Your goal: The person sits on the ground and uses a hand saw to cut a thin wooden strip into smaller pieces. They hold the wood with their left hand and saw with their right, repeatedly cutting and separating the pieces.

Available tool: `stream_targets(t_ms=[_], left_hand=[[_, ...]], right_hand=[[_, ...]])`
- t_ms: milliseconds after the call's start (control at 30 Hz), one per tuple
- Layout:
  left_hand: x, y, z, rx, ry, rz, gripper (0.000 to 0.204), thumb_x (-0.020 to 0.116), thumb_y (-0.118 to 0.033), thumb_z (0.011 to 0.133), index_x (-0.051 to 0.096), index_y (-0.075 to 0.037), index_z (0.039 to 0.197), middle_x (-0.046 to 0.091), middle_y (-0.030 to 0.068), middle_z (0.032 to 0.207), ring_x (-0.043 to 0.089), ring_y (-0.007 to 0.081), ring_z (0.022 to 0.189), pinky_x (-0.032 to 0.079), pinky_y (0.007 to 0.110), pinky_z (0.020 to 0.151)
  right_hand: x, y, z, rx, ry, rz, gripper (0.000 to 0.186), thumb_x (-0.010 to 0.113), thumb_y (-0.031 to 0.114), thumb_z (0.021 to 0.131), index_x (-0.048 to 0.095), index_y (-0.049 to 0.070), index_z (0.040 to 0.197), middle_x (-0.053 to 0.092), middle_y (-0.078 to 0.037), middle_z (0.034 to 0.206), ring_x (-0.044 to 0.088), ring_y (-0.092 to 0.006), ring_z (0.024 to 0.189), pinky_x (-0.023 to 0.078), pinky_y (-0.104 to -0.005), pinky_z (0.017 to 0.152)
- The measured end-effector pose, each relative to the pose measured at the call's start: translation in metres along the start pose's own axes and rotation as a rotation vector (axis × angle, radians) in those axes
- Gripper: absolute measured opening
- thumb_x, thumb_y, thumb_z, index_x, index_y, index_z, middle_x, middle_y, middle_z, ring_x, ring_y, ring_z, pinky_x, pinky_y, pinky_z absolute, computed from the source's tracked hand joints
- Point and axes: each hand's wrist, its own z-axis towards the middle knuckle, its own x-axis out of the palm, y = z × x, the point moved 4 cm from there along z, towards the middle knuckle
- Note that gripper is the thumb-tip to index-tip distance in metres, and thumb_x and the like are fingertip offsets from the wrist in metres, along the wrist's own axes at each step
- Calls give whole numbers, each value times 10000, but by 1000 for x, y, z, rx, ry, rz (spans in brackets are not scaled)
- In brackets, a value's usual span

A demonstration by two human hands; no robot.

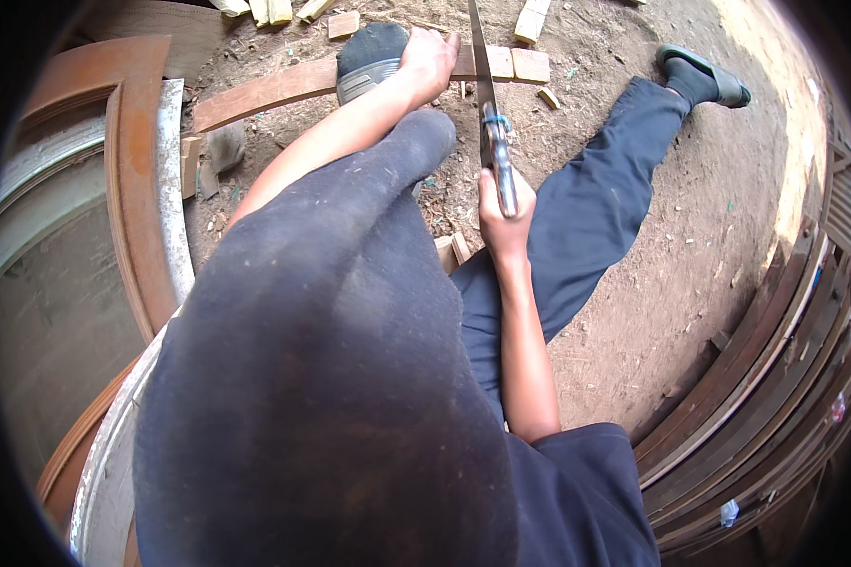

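Note:
A long, narrow wooden plank (267, 97) lies across the ground in front of me. My left foot in a dark slipper (373, 59) rests on it. Beside that foot, my left hand (429, 62) is closed on the plank, its fingers partly hidden. My right hand (507, 210) grips the handle of a handsaw (483, 80), which has a blue band near the handle. Its blade points away from me and passes over the plank just right of my left hand. Whether the teeth touch the wood I cannot tell. A line crosses the plank near its right end.
At the left stand a brown wooden frame (137, 189) and a pale, worn edge piece. Several long boards (766, 378) are stacked at the lower right. Wood offcuts (531, 19) lie on the dirt ground. My right leg (596, 189) stretches to the right.

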Motion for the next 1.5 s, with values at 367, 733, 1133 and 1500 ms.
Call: stream_targets(t_ms=[367, 733, 1133, 1500], left_hand=[[8, 0, 4, -18, 24, -45, 395, 641, -143, 805, 472, -5, 1134, 630, 182, 966, 630, 298, 926, 467, 421, 800], [-10, 14, 10, -22, 305, -413, 791, 408, -640, 799, 587, 31, 1178, 642, 248, 1093, 622, 335, 1057, 478, 393, 905], [2, 32, 43, 34, 570, -569, 572, 522, -543, 872, 626, -52, 1147, 681, 131, 1013, 634, 272, 860, 493, 394, 757], [6, 34, 40, 56, 446, -579, 439, 505, -396, 869, 643, 5, 982, 666, 138, 864, 609, 255, 756, 458, 390, 708]], right_hand=[[-3, 4, -9, 36, -23, 20, 160, 592, 39, 845, 520, -5, 709, 449, -33, 556, 402, -76, 520, 369, -286, 490], [1, -7, 0, 38, -24, 43, 102, 585, 44, 839, 553, -4, 755, 487, -47, 578, 439, -99, 523, 389, -295, 511], [5, -2, -2, 7, -46, 31, 108, 591, 40, 835, 550, 1, 743, 496, -46, 575, 451, -103, 510, 391, -297, 499], [2, 8, -23, 42, -51, 5, 107, 586, 35, 836, 552, -10, 745, 486, -51, 564, 423, -101, 511, 386, -298, 496]])
